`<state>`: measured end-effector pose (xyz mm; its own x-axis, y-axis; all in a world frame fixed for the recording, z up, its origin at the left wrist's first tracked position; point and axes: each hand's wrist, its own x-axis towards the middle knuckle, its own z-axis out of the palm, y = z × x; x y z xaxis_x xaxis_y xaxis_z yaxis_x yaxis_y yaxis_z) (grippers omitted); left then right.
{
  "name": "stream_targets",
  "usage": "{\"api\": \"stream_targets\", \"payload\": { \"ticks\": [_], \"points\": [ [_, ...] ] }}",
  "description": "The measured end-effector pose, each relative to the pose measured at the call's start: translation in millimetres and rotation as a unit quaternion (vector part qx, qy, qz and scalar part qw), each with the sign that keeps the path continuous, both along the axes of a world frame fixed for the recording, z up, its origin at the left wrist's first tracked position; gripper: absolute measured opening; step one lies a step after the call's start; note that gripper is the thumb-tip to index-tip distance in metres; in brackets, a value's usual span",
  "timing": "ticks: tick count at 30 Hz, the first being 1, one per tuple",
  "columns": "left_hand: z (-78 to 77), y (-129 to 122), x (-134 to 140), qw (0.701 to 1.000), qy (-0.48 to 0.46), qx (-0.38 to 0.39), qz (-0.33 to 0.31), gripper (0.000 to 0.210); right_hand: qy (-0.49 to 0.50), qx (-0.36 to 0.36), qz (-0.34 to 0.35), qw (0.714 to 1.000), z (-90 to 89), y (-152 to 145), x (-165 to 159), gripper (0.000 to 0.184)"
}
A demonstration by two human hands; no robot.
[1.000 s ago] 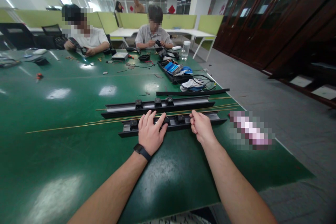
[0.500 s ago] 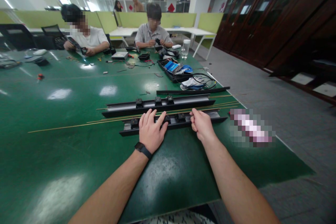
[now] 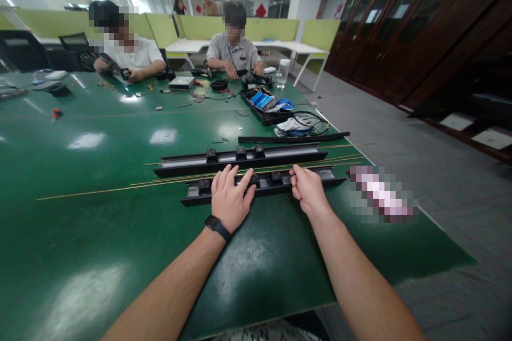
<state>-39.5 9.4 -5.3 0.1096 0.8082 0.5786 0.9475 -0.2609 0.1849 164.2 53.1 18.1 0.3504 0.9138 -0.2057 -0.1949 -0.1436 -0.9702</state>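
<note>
My left hand [image 3: 232, 194] lies with its fingers spread over the nearer black channel [image 3: 334, 183], touching it and the black blocks inside. One of these blocks [image 3: 205, 186] shows left of my fingers, another between my hands. My right hand [image 3: 309, 190] is closed in a pinch above the channel's right part; what sits between thumb and finger is hidden, though thin brass-coloured rods [image 3: 108, 190] pass by the fingertips. Behind them lies a second black channel [image 3: 240, 166], parallel to the first, with three black blocks in it.
A black strip [image 3: 294, 138] lies beyond the channels. Farther back sit a black tray [image 3: 262, 116] of blue items, a cable bundle [image 3: 302, 125] and a clear bottle [image 3: 282, 73]. A blurred pink object [image 3: 380, 192] is near the right edge. Two people work across the green table [image 3: 132, 261].
Both my hands hold practically the same pose and place. Across the table, the person in the striped shirt has lowered their hands to the tabletop. The view has shifted slightly.
</note>
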Motion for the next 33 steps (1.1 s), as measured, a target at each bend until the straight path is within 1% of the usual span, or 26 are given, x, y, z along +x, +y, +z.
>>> {"api": "stream_targets", "payload": {
  "ticks": [33],
  "points": [
    [0.1, -0.5, 0.1, 1.0, -0.015, 0.002, -0.006, 0.044, 0.012, 0.007, -0.007, 1.0, -0.4, 0.9, -0.6, 0.021]
  ]
}}
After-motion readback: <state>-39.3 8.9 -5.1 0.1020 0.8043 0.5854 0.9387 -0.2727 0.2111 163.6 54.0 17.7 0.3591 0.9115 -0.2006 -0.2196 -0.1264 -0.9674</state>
